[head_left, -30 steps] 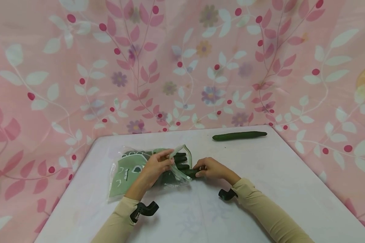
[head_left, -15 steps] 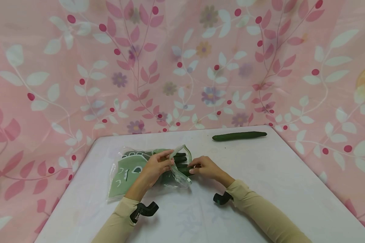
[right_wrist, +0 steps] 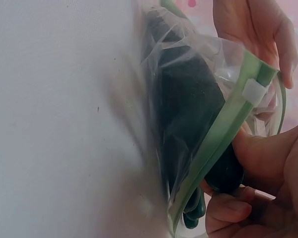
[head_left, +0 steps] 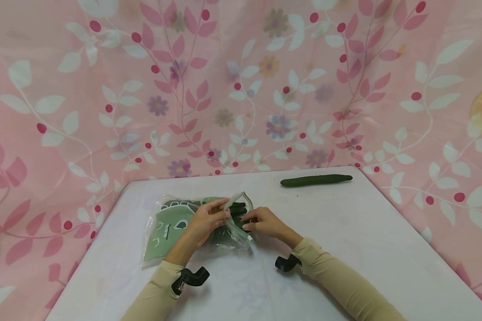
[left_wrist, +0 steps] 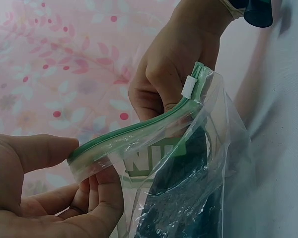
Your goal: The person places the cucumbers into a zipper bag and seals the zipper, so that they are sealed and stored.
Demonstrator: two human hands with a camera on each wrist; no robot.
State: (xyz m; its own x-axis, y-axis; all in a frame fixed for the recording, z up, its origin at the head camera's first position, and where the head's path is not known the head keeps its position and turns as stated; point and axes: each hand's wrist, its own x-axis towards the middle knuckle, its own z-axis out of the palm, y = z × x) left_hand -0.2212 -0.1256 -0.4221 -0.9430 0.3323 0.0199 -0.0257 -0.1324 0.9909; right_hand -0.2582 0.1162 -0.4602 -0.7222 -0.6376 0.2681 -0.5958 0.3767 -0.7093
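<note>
Head cam sits up high, looking forward and down over the white table (head_left: 345, 232), with the pink floral backdrop (head_left: 241, 80) filling the top half. Left wrist cam is right up close, facing across the zip bag (left_wrist: 188, 163) toward the other hand. Right wrist cam is just as tight, looking along the tabletop. All three catch that bag's green zip strip (right_wrist: 223, 129).

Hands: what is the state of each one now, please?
Left hand: pinching the zip edge of the plastic bag.
Right hand: gripping a cucumber at the bag mouth.
</note>
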